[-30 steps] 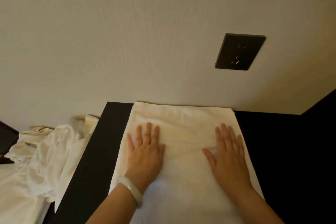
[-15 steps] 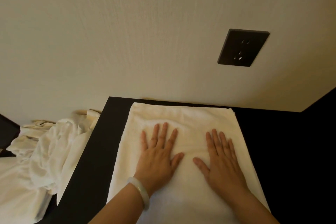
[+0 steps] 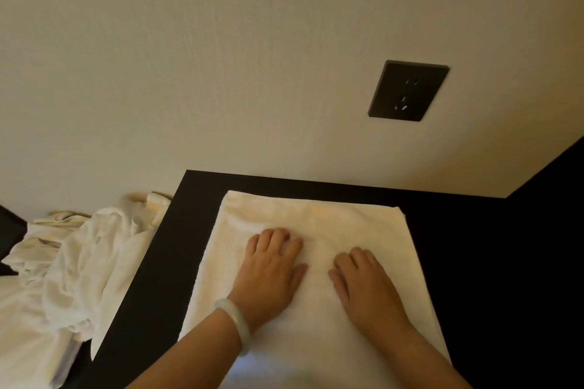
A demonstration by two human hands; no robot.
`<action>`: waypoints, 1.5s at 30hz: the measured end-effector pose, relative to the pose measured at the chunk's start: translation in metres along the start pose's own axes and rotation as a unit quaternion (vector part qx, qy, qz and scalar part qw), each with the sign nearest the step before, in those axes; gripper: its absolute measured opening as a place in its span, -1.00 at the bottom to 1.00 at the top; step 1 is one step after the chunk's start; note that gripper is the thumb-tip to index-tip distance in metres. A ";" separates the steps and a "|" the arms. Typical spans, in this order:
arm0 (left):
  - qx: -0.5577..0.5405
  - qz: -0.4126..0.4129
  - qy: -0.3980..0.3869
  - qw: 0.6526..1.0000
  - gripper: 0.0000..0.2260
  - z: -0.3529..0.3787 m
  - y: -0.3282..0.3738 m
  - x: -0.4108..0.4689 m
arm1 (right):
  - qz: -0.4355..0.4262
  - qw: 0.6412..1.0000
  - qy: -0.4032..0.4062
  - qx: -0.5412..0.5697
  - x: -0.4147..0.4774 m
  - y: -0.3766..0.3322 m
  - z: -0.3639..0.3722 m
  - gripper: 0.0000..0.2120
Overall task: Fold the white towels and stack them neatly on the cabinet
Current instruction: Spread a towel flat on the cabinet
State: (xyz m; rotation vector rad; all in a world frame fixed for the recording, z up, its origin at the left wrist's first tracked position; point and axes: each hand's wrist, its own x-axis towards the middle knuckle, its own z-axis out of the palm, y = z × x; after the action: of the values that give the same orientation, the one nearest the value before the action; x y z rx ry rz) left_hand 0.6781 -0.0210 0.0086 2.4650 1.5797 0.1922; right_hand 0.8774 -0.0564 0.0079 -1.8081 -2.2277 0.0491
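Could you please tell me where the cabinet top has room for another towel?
The cabinet is bare in a strip left of the towel, a thin band between towel and wall, and a wider dark patch to its right. The towel's middle is taken by the left hand and right hand. Crumpled linen crowds the space beyond the cabinet's left edge.

**A towel on the cabinet, by the wall**

The towel lies flat on top of the cabinet. Its far edge is near the wall behind it. Bare cabinet top shows to the left and right of the towel. Both hands rest on the towel, side by side. The left hand reaches a bit closer to the wall than the right hand. A socket sits on the wall, up and to the right of the towel. A heap of cloth lies left of the cabinet, just beside its edge and lower down.
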 end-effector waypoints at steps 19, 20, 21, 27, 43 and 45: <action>0.082 -0.116 -0.031 0.989 -0.42 0.005 -0.062 0.029 | 0.149 0.980 -0.111 -0.070 0.064 0.053 0.023 -0.35; 0.072 -0.155 -0.028 0.985 -0.41 0.001 -0.075 0.026 | 0.182 0.973 -0.119 -0.081 0.064 0.068 0.016 -0.31; 0.055 -0.183 -0.033 0.981 -0.40 -0.003 -0.084 0.026 | 0.208 0.966 -0.127 -0.086 0.063 0.079 0.009 -0.27; 0.078 -0.089 0.019 0.993 -0.42 0.004 -0.026 0.040 | 0.118 0.987 -0.084 -0.066 0.067 0.027 0.017 -0.33; 0.041 -0.029 -0.016 0.999 -0.45 0.012 0.011 -0.010 | 0.030 0.996 -0.074 -0.041 0.015 -0.011 0.022 -0.30; 0.030 -0.084 -0.025 0.996 -0.49 0.014 -0.006 -0.022 | 0.097 0.990 -0.090 -0.056 0.000 0.009 0.025 -0.33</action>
State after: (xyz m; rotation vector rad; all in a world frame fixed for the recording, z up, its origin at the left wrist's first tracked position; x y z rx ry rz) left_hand 0.6667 -0.0401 -0.0064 2.3443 1.7859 0.0571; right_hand 0.8803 -0.0505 -0.0176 -2.1565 -2.2031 0.1324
